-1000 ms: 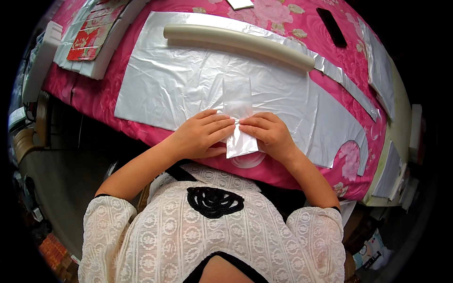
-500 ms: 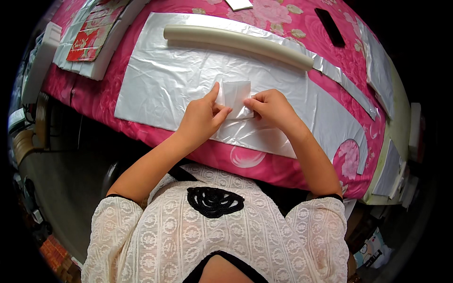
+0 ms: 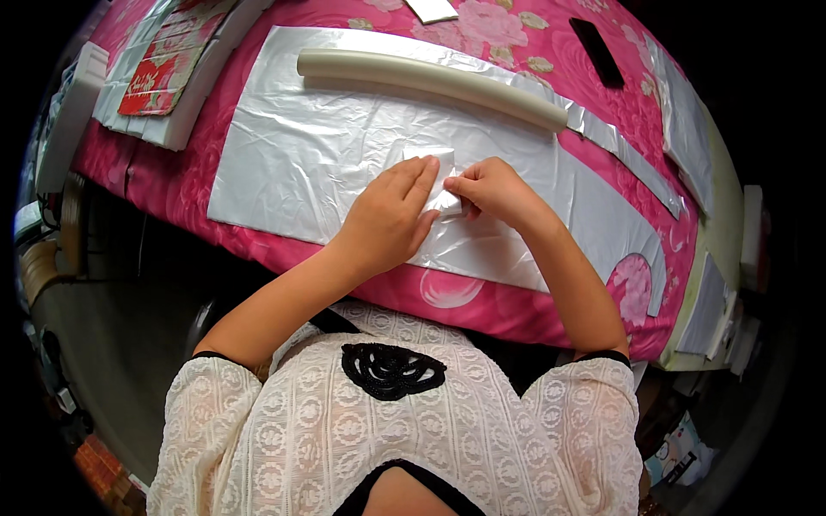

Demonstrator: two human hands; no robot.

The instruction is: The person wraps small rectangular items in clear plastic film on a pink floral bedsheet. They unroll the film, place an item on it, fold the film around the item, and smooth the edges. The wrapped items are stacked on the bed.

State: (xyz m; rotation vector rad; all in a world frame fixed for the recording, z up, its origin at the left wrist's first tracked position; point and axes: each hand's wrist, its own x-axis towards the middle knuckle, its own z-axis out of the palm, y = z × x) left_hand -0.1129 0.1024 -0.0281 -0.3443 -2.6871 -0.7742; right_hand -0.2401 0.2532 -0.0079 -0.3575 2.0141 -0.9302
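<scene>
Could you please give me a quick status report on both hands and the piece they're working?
Left hand flat on small clear plastic piece. Right hand pinching its edge. Piece lies on silver sheet. Nothing obstructing.

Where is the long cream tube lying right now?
In the head view the cream tube lies across the far edge of the silver sheet on the pink flowered cloth, beyond both hands.
</scene>
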